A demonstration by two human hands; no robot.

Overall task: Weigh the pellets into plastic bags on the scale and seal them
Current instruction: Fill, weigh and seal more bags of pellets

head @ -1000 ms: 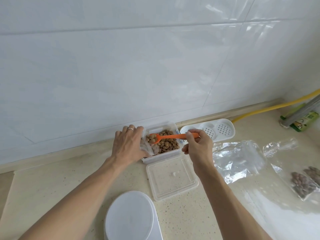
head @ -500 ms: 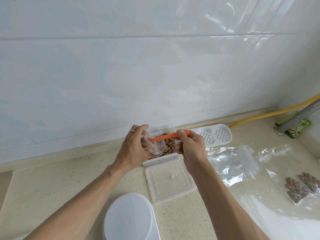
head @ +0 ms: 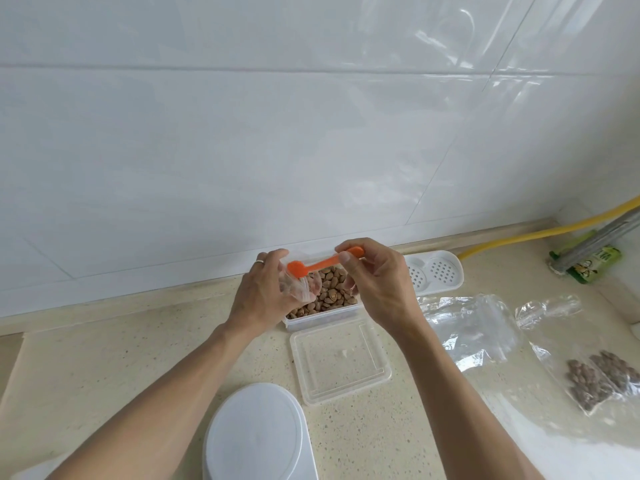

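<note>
Fingers (head: 346, 261) of the right hand (head: 381, 289) pinch the handle of an orange scoop (head: 322, 266), whose bowl points toward the left hand (head: 266, 292). That hand's fingers curl around a small clear plastic bag (head: 299, 287), holding its mouth up to the scoop's bowl; a ring sits on one finger. Both hands hover just above the pellet container (head: 325, 315), a clear rectangular tub filled with brown pellets (head: 332, 292), standing close to the white tiled wall (head: 277, 133).

Head view, with the pellet container as landmark: its clear lid (head: 341, 363) lies flat on the speckled counter (head: 138, 358), touching the container's near side. Nearer the viewer than the lid sits the white scale (head: 258, 436), its platform bare. Right of the container, against the wall, lies a white perforated tray (head: 434, 275). Further right and nearer, a heap of empty clear bags (head: 471, 327) lies crumpled, and beyond it two filled bags (head: 602, 379) of pellets rest side by side near the right edge. A yellow hose (head: 554, 230) runs along the wall's foot toward the far right corner.
</note>
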